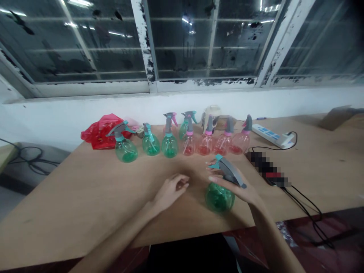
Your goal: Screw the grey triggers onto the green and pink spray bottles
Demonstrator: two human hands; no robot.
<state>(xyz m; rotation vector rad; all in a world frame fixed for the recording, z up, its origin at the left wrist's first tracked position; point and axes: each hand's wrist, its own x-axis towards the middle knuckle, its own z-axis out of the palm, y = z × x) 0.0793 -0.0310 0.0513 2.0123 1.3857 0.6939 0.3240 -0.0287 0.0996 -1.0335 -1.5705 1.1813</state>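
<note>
My right hand [241, 189] grips a spray bottle [219, 199] around its neck, under a grey and teal trigger head. The bottle's round green body stands near the front of the table, and its spout points to the left. My left hand [173, 187] is to the left of it, fingers curled in toward the thumb, with no object visible in them. Beyond both hands is a row of spray bottles: a large green one [126, 151], two more green ones [150, 145] [170, 146], and several pink ones [205, 146]. Further bottles stand partly hidden behind.
A red plastic bag [101, 132] lies at the back left. At the back right are a white power strip [271, 135] and a brown cardboard piece [337, 116]. A blurred dark object [267, 168] with black cables lies right of my right hand. A window wall closes off the back.
</note>
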